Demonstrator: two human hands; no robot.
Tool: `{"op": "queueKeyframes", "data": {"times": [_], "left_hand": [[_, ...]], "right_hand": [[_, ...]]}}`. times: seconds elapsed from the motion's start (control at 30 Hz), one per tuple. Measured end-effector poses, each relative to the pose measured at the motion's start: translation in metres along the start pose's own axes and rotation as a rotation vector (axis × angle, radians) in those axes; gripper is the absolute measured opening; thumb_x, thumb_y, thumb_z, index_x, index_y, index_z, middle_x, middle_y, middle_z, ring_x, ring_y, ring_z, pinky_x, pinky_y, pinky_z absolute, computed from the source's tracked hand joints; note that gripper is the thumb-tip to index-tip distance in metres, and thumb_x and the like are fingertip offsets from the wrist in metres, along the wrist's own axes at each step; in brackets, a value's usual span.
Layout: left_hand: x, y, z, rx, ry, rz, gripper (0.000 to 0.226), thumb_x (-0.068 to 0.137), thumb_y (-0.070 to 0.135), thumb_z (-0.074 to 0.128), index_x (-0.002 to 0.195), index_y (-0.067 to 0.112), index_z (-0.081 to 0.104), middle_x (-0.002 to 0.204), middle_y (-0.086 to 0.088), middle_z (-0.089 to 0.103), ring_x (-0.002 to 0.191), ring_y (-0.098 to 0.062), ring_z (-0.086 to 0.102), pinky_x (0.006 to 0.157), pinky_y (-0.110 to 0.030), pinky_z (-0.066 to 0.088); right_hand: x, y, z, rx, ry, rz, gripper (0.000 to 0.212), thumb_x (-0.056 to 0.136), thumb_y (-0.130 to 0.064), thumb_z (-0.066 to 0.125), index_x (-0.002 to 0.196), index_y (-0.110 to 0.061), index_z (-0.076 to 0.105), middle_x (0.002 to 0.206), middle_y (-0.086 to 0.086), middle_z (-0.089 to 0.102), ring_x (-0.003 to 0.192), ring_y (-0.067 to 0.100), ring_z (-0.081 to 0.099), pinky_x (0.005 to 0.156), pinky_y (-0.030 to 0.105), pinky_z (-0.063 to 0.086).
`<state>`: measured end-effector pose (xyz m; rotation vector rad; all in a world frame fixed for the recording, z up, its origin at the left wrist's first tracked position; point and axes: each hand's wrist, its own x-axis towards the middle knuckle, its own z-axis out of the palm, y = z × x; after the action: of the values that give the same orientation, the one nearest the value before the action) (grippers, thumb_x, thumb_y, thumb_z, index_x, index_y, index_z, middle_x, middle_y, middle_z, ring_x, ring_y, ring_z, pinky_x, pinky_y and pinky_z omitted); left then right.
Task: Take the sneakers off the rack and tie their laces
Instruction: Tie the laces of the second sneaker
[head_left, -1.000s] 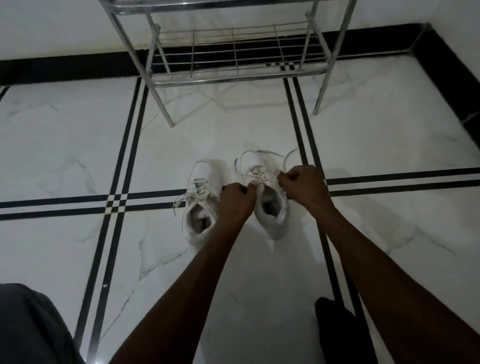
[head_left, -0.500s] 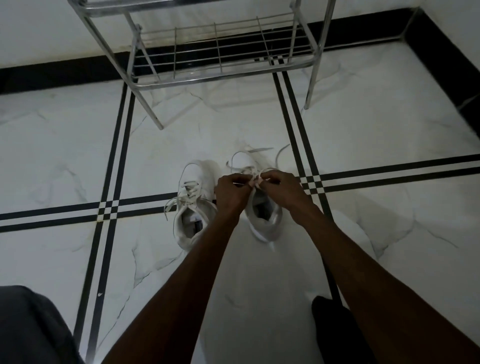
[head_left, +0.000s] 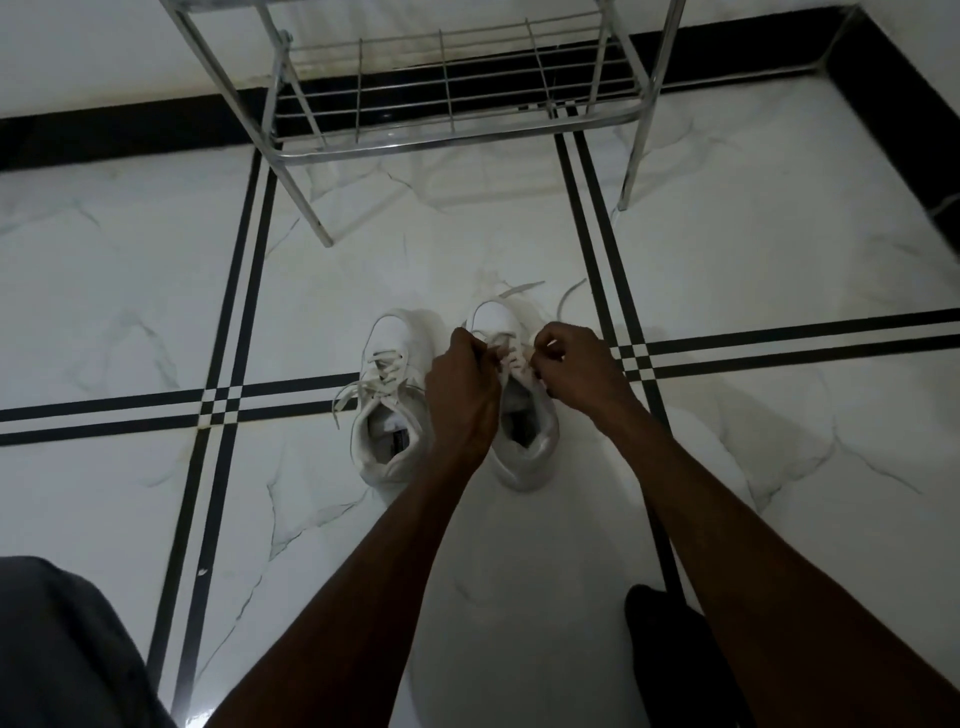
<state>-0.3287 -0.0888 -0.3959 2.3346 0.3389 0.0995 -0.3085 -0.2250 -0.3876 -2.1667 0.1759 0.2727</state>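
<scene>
Two white sneakers stand side by side on the marble floor, toes pointing away from me. The left sneaker (head_left: 390, 400) has loose laces trailing off to its left. Over the right sneaker (head_left: 524, 441) both my hands work the laces (head_left: 506, 351). My left hand (head_left: 460, 389) pinches a lace on the shoe's left side, and my right hand (head_left: 571, 364) pinches one on its right. Two lace ends (head_left: 569, 293) lie on the floor beyond the toe. The knot itself is hidden by my fingers.
A metal shoe rack (head_left: 452, 88) stands against the wall just beyond the sneakers, its lower wire shelf bare. A front leg (head_left: 317, 218) comes down close to the left sneaker. My grey-clad knee (head_left: 57, 649) is at bottom left, my dark foot (head_left: 670, 649) at bottom right.
My hands came together over the right sneaker's laces from a wider pull, then shifted slightly apart and forward. The sneakers have stayed in place.
</scene>
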Motion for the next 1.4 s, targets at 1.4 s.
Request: {"op": "queueKeyframes", "data": {"times": [1.4], "left_hand": [[0.030,-0.015,-0.053,-0.519,-0.500,0.129,0.037,0.111,0.028,0.041,0.090,0.011,0.067,0.080,0.010,0.073,0.081,-0.003,0.068,0.078,-0.022,0.054]], "right_hand": [[0.002,-0.046,-0.023,-0.087,-0.331,-0.303,0.031,0.091,-0.044,0.066,0.080,-0.016,0.073,0.081,0.002,0.073,0.076,0.014,0.070,0.076,0.036,0.055]]}}
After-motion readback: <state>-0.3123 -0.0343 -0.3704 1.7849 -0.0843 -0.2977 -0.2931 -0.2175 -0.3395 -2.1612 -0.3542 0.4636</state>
